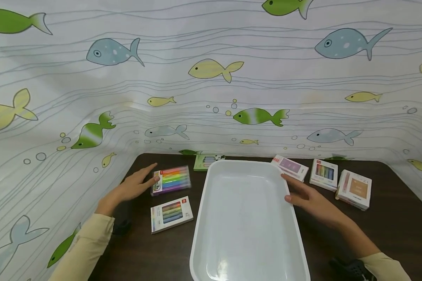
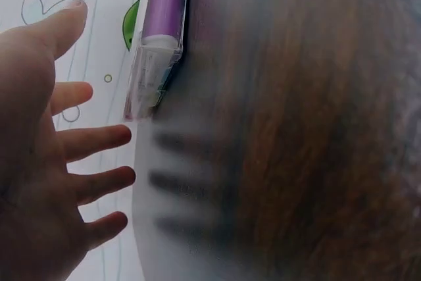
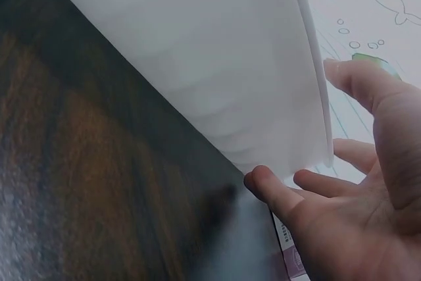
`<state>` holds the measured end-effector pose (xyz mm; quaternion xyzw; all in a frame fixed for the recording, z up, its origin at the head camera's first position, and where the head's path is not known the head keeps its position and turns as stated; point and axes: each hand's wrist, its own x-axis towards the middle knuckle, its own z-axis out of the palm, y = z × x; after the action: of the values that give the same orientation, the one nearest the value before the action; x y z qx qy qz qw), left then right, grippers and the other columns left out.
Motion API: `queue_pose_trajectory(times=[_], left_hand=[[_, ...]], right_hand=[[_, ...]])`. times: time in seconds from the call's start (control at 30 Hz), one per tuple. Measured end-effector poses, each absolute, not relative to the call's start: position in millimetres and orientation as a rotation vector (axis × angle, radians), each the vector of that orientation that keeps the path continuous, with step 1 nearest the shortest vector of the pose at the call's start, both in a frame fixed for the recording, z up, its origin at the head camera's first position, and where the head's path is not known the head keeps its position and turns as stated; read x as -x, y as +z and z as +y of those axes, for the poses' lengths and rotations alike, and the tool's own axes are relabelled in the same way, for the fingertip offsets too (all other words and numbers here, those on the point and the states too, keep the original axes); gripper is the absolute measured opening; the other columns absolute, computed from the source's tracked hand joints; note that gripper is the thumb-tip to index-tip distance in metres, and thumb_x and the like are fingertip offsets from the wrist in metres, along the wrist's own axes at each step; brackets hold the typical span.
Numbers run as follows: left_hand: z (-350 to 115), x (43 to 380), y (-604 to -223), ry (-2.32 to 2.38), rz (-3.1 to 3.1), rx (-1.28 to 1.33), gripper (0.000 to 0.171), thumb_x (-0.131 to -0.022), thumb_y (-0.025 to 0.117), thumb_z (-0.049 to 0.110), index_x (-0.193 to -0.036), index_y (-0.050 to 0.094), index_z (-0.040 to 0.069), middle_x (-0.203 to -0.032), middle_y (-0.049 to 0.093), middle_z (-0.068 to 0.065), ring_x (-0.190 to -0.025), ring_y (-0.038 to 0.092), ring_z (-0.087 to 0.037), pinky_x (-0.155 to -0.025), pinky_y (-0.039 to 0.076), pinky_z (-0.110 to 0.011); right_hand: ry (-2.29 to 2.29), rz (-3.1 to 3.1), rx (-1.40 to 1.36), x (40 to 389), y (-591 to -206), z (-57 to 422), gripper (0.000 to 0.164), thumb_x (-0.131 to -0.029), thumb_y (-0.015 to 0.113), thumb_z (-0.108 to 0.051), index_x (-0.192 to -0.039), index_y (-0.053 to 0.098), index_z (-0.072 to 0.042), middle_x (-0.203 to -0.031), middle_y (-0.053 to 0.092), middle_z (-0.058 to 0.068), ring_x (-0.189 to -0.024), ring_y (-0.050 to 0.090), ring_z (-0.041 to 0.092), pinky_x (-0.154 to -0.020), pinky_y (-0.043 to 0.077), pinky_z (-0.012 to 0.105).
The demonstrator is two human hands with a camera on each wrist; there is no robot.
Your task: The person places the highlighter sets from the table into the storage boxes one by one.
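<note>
My left hand [image 1: 129, 189] is at the left end of a clear pack of rainbow-coloured markers [image 1: 176, 180], fingers spread and straight. In the left wrist view the pack's purple marker [image 2: 164, 4] lies beyond the fingertips, and nothing is in the palm. A large white rectangular tray [image 1: 247, 222] stands in the middle of the table. Beside its far right corner is my right hand [image 1: 314, 203], fingers extended and thumb right at the rim. The right wrist view shows the fingertips close along the tray's outer wall [image 3: 217, 57].
A white box with a colour window [image 1: 171, 214] lies left of the tray, and a green box [image 1: 208, 160] behind it. To the right are a purple-and-white box [image 1: 292, 168], another windowed box [image 1: 324, 174] and a brown-and-white box [image 1: 354, 189]. Fish-patterned cloth [image 1: 211, 89] rises behind the dark table [image 1: 144, 253].
</note>
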<state>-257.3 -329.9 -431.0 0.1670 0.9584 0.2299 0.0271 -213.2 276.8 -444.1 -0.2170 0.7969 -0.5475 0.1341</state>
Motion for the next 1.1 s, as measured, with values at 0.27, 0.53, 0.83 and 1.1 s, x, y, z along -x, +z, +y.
queue_pose_trajectory(times=[0.27,0.53,0.83,1.1], left_hand=[[-336,259,-433,0.746,2.921,-0.497,0.077,-0.106,0.051,0.047,-0.162,0.021,0.003,-0.160,0.025,-0.028,-0.144,0.023,-0.052,-0.109,0.019,-0.072],[-340,259,-438,0.762,2.901,-0.506,0.081,-0.104,0.056,0.045,-0.161,0.021,-0.001,-0.160,0.026,-0.029,-0.144,0.024,-0.052,-0.109,0.021,-0.071],[-342,260,-440,0.792,2.894,-0.456,0.085,-0.103,0.059,0.047,-0.160,0.021,-0.004,-0.159,0.026,-0.032,-0.143,0.022,-0.055,-0.108,0.020,-0.072],[-339,259,-443,0.845,2.912,-0.418,0.087,-0.099,0.062,0.050,-0.156,0.029,-0.007,-0.155,0.030,-0.034,-0.140,0.025,-0.056,-0.106,0.022,-0.074]], right_hand=[[-1.644,2.234,0.599,213,-445,277,0.069,-0.104,0.059,-0.017,-0.164,0.024,-0.025,-0.164,0.026,0.011,-0.138,0.042,0.044,-0.100,0.047,0.054],[-1.676,2.202,0.574,214,-450,279,0.073,-0.102,0.062,-0.015,-0.163,0.025,-0.028,-0.165,0.024,0.010,-0.140,0.037,0.048,-0.098,0.044,0.062],[-1.688,2.193,0.593,217,-449,278,0.073,-0.102,0.062,-0.014,-0.163,0.025,-0.027,-0.165,0.024,0.010,-0.140,0.036,0.049,-0.098,0.044,0.062],[-1.698,2.204,0.600,216,-452,280,0.072,-0.102,0.062,-0.014,-0.163,0.026,-0.027,-0.166,0.022,0.010,-0.140,0.036,0.051,-0.099,0.043,0.064]])
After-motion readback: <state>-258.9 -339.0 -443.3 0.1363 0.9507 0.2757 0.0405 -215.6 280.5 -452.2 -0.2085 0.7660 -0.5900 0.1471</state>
